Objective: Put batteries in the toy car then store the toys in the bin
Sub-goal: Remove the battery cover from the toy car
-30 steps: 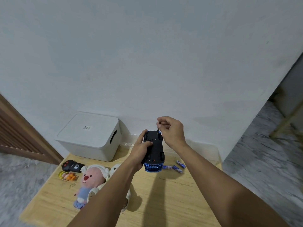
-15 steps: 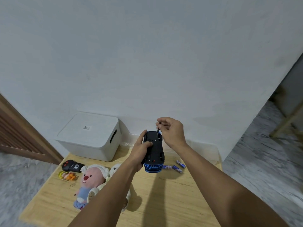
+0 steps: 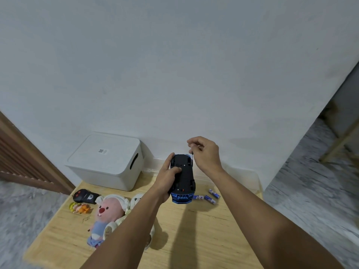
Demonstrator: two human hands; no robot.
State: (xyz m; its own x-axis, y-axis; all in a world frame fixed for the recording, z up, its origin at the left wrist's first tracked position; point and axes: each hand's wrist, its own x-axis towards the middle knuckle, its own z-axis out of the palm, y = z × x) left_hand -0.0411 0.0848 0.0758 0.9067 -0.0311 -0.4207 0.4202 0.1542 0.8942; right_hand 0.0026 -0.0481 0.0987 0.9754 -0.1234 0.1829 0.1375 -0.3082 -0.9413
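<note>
A blue toy car (image 3: 184, 179) is held upside down above the wooden table (image 3: 194, 239), black underside facing me. My left hand (image 3: 169, 179) grips its left side, thumb on the underside. My right hand (image 3: 206, 154) pinches a thin dark screwdriver (image 3: 191, 155) at the car's far right corner. Three blue batteries (image 3: 208, 197) lie on the table just right of the car's front. A white lidded bin (image 3: 105, 160) stands at the back left against the wall.
Left of my arm lie a pink plush beaver (image 3: 108, 214), a white plush (image 3: 136, 200), a black remote controller (image 3: 84, 196) and a small yellow-orange figure (image 3: 79, 207). A clear plastic lid or tray (image 3: 244, 177) rests at the table's back right. Grey floor surrounds the table.
My right hand has lifted slightly and opened its fingers a little around the screwdriver. The car and my left hand have stayed almost still.
</note>
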